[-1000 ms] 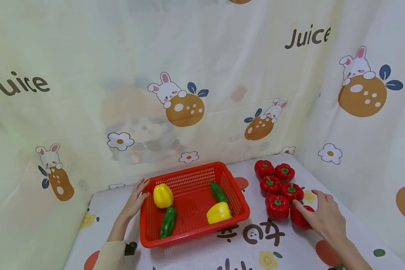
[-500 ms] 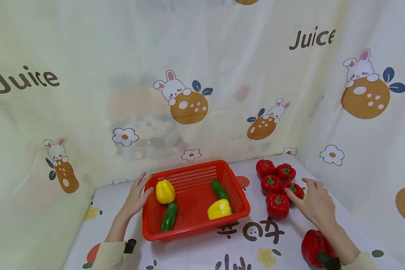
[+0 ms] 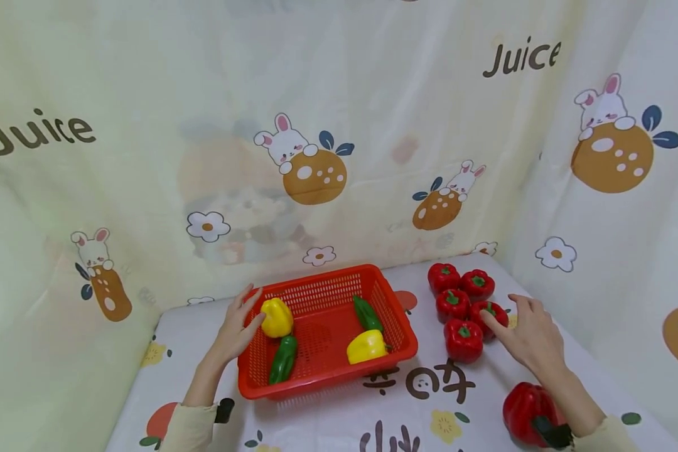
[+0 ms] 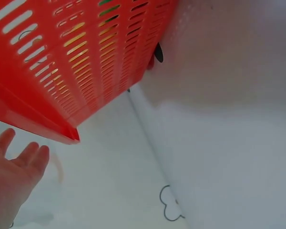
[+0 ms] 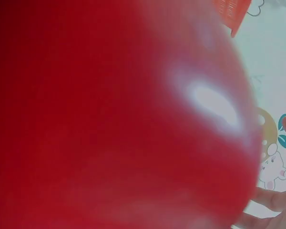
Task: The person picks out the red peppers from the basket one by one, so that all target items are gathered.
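Note:
My left hand [image 3: 237, 326] is at the left rim of a red plastic basket [image 3: 328, 375], fingers loosely spread; whether it touches the rim I cannot tell. Inside lie two yellow bell peppers [image 3: 277, 317] and two green peppers [image 3: 283, 360]. Over to the right, my right hand [image 3: 533, 336] hovers with thumb and fingers apart beside a red bell pepper [image 3: 490, 309], its thumb overlapping that pepper in the head view; contact is unclear. Another red bell pepper [image 3: 525, 408] sits beneath the right wrist, partly hidden by the wrist strap, and fills most of the right wrist view.
Several more red bell peppers [image 3: 463, 341] stand grouped on the patterned tablecloth [image 3: 316, 427] right of the basket. A printed curtain [image 3: 373, 138] closes off the back and both sides.
My right hand has left the nearest red pepper of the group and moved farther back. That pepper now sits closer to the front, under the wrist. The left hand lifted slightly at the rim.

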